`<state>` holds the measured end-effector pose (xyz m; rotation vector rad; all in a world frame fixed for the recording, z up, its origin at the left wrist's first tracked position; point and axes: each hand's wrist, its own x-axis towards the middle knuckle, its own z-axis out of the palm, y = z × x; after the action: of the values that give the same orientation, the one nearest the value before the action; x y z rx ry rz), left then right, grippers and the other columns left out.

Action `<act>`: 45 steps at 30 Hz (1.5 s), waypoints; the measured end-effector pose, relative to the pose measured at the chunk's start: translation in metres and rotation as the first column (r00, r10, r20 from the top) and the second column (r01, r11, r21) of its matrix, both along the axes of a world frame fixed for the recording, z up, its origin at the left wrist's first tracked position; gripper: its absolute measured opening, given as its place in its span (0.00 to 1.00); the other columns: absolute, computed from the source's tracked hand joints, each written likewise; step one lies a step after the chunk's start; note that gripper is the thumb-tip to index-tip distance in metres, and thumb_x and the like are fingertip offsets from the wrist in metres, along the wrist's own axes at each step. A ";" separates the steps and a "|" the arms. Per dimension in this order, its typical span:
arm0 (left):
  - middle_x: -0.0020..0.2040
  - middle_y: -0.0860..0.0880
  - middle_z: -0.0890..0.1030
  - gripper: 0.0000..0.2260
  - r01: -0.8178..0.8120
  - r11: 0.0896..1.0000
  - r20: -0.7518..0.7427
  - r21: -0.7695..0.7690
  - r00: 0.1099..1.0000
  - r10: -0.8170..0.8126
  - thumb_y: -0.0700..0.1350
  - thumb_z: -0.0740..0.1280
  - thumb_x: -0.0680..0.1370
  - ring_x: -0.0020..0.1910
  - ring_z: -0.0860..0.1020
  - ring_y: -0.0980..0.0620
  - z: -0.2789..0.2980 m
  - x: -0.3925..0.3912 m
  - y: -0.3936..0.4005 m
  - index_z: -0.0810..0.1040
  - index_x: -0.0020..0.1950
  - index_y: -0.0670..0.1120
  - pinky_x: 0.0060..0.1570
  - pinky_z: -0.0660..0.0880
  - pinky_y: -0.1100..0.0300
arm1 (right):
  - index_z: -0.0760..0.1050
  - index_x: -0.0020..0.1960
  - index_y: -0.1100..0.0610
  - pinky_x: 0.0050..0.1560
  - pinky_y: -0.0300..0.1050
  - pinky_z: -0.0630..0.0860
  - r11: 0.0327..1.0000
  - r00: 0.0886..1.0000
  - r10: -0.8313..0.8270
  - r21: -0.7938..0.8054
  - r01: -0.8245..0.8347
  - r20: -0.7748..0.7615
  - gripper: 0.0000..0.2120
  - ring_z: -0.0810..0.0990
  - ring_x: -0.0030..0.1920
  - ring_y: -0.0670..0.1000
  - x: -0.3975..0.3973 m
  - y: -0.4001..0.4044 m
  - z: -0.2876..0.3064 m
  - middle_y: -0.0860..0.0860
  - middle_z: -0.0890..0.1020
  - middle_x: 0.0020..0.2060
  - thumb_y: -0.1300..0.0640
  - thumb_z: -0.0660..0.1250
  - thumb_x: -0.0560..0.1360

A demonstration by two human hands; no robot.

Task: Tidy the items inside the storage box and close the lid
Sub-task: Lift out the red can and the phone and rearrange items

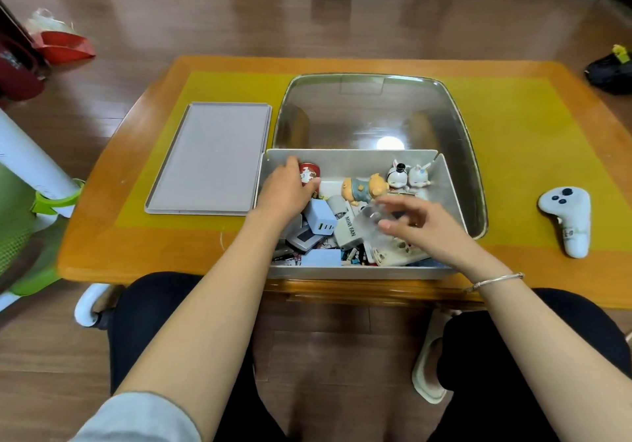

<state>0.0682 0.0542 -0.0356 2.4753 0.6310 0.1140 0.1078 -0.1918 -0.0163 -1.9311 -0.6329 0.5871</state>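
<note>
From the head camera I see the open storage box at the table's near edge, crammed; its lid lies flat just left. My left hand grips a red can; my right hand pinches a clear plastic piece.

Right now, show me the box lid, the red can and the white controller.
box lid (210, 157), head view, middle of its flat top.
red can (308, 172), head view, its printed side.
white controller (566, 217), head view, its body.
</note>
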 end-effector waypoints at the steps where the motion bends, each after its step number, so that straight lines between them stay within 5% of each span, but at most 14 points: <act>1: 0.63 0.42 0.75 0.22 -0.005 1.000 -0.036 0.004 0.999 0.005 0.54 0.67 0.77 0.59 0.75 0.42 -0.001 0.005 -0.002 0.66 0.65 0.45 0.56 0.74 0.49 | 0.78 0.57 0.43 0.36 0.33 0.71 0.998 0.999 0.054 -0.015 -0.054 -0.007 0.17 0.72 0.33 0.45 -0.004 0.002 0.001 0.42 0.81 0.39 0.44 0.70 0.68; 5: 0.62 0.40 0.75 0.24 -0.037 0.999 -0.098 0.006 0.994 0.038 0.53 0.70 0.75 0.58 0.75 0.40 -0.007 0.013 -0.007 0.64 0.64 0.44 0.55 0.75 0.48 | 0.81 0.53 0.47 0.52 0.43 0.75 0.999 0.999 0.009 -0.032 -0.007 0.040 0.20 0.80 0.48 0.46 -0.004 0.003 0.003 0.45 0.84 0.48 0.37 0.62 0.69; 9: 0.62 0.39 0.74 0.22 -0.073 0.997 -0.087 -0.039 0.994 0.069 0.48 0.68 0.76 0.58 0.74 0.40 -0.003 0.013 -0.011 0.63 0.64 0.43 0.56 0.74 0.48 | 0.79 0.47 0.45 0.41 0.27 0.72 0.981 0.977 -0.154 -0.096 0.170 0.148 0.05 0.79 0.45 0.44 0.012 -0.009 -0.003 0.43 0.83 0.43 0.49 0.65 0.76; 13: 0.65 0.40 0.69 0.25 -0.059 0.996 0.050 -0.068 0.997 0.062 0.45 0.66 0.76 0.62 0.71 0.41 0.012 0.000 -0.009 0.61 0.70 0.45 0.60 0.72 0.49 | 0.80 0.50 0.50 0.39 0.29 0.69 0.940 0.936 -0.226 -0.193 0.283 0.270 0.06 0.78 0.43 0.42 0.025 -0.016 -0.012 0.44 0.82 0.41 0.57 0.67 0.75; 18: 0.65 0.43 0.70 0.26 -0.013 1.000 0.192 -0.028 0.981 0.019 0.45 0.68 0.75 0.64 0.68 0.45 0.031 -0.037 0.004 0.64 0.71 0.51 0.63 0.69 0.51 | 0.77 0.58 0.55 0.50 0.39 0.71 0.839 0.933 0.074 -0.528 0.132 0.351 0.12 0.78 0.51 0.51 0.036 0.001 -0.020 0.52 0.81 0.52 0.54 0.66 0.75; 23: 0.62 0.44 0.73 0.24 -0.032 0.999 0.199 0.030 0.980 0.025 0.44 0.69 0.75 0.62 0.70 0.46 0.029 -0.064 0.010 0.67 0.70 0.51 0.61 0.70 0.53 | 0.77 0.53 0.57 0.51 0.52 0.76 0.764 0.898 0.211 -0.638 0.095 0.386 0.11 0.77 0.51 0.57 0.040 0.017 -0.023 0.56 0.81 0.50 0.53 0.66 0.74; 32: 0.60 0.47 0.76 0.22 -0.069 0.994 0.235 0.083 0.971 0.048 0.47 0.70 0.75 0.59 0.71 0.48 0.010 -0.076 0.006 0.70 0.68 0.49 0.57 0.68 0.58 | 0.75 0.45 0.57 0.48 0.49 0.72 0.638 0.818 0.368 -0.760 0.123 0.442 0.20 0.75 0.50 0.57 0.046 0.029 -0.019 0.55 0.77 0.49 0.43 0.75 0.63; 39: 0.62 0.48 0.75 0.21 -0.115 0.992 0.320 0.052 0.943 0.093 0.47 0.69 0.76 0.61 0.71 0.49 0.011 -0.078 0.009 0.70 0.68 0.48 0.59 0.67 0.60 | 0.73 0.40 0.50 0.49 0.48 0.66 0.807 0.818 0.209 -0.567 0.165 0.536 0.08 0.75 0.47 0.57 0.041 0.028 -0.013 0.48 0.75 0.36 0.50 0.72 0.69; 43: 0.64 0.46 0.73 0.21 -0.214 0.977 0.426 0.012 0.885 0.189 0.45 0.67 0.77 0.63 0.69 0.49 0.016 -0.080 0.016 0.68 0.69 0.46 0.58 0.63 0.63 | 0.75 0.40 0.52 0.40 0.44 0.69 0.955 0.896 -0.035 -0.251 0.161 0.442 0.07 0.74 0.36 0.51 0.036 0.026 -0.009 0.49 0.78 0.33 0.53 0.72 0.69; 45: 0.66 0.45 0.71 0.21 -0.267 0.963 0.442 -0.029 0.861 0.252 0.44 0.65 0.78 0.65 0.68 0.48 0.016 -0.082 0.023 0.65 0.70 0.45 0.59 0.64 0.63 | 0.75 0.41 0.52 0.36 0.33 0.68 0.980 0.906 -0.121 -0.098 0.175 0.407 0.06 0.73 0.35 0.46 0.033 0.030 -0.007 0.48 0.77 0.34 0.57 0.72 0.70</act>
<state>-0.0137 0.0773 -0.0194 2.2643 0.7562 0.7773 0.1406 -0.1621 -0.0234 -2.2262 -0.7049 0.1361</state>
